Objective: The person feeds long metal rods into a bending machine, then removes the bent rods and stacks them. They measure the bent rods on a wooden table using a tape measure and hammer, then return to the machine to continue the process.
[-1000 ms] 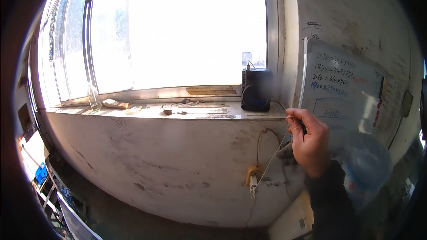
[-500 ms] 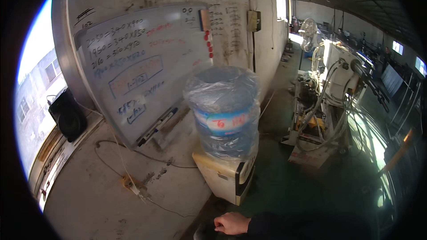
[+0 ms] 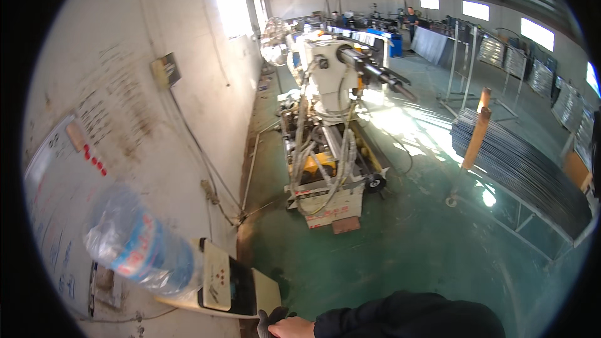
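Observation:
At the lower edge my bare right hand [image 3: 294, 327] comes in from the right in a black sleeve [image 3: 407, 316], its fingers closed and partly cut off. Against those fingers is a dark grey glove [image 3: 270, 320], which they appear to grip. Whether my left hand is inside the glove I cannot make out; no bare part of it shows. Just beyond the hands, against the wall, is a cream and black water dispenser [image 3: 216, 281]. It carries a large blue water bottle [image 3: 153, 250] wrapped in clear plastic.
A white machine [image 3: 328, 75] with hoses and a long arm stands ahead on the green floor [image 3: 300, 263]. To the right a metal rack [image 3: 532, 247] holds long dark rods [image 3: 519, 169]. A whiteboard [image 3: 47, 213] hangs at left. A person [image 3: 411, 20] stands far back.
My view has swung to the right, so the whiteboard and dispenser now lie farther left and the rod rack shows. My right hand stays low, closed beside the grey glove.

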`<state>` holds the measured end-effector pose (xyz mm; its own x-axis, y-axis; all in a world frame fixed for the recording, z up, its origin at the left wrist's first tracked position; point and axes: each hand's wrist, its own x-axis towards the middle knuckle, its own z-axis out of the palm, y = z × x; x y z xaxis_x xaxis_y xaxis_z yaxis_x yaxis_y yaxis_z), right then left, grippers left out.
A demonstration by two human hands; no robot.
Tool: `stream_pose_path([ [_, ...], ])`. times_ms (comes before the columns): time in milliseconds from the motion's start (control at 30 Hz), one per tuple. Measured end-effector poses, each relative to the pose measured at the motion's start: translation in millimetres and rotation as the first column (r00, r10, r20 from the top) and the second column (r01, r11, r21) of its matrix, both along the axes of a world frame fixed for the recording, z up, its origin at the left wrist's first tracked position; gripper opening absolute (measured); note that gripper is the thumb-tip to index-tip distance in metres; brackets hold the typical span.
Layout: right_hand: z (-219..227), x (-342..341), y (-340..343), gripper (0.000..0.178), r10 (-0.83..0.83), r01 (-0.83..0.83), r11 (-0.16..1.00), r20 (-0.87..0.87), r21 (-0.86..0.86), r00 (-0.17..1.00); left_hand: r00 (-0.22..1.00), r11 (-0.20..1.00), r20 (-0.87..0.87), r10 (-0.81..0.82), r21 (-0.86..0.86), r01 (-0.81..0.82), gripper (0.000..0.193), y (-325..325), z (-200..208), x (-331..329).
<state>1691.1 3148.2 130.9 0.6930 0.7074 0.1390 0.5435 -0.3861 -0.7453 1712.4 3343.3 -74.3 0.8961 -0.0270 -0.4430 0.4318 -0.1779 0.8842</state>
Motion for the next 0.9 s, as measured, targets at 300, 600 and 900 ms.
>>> stream_pose_path([
  [300,-36,60,-230,0.026,-0.231,0.240,0.957,0.076,-0.163,0.970,0.960,0.646,-0.210,-0.187,-0.762,-0.041,0.049,-216,-51,117],
  [600,-13,124,-423,0.046,-0.855,0.716,0.517,-0.327,-0.469,0.404,0.763,0.674,-0.056,-0.644,-0.513,0.531,0.039,-481,-16,232],
  [900,31,201,-550,0.029,-0.983,0.991,-0.065,0.181,-0.114,-0.044,0.695,0.434,0.115,-0.710,-0.706,0.560,0.053,-724,116,345],
])
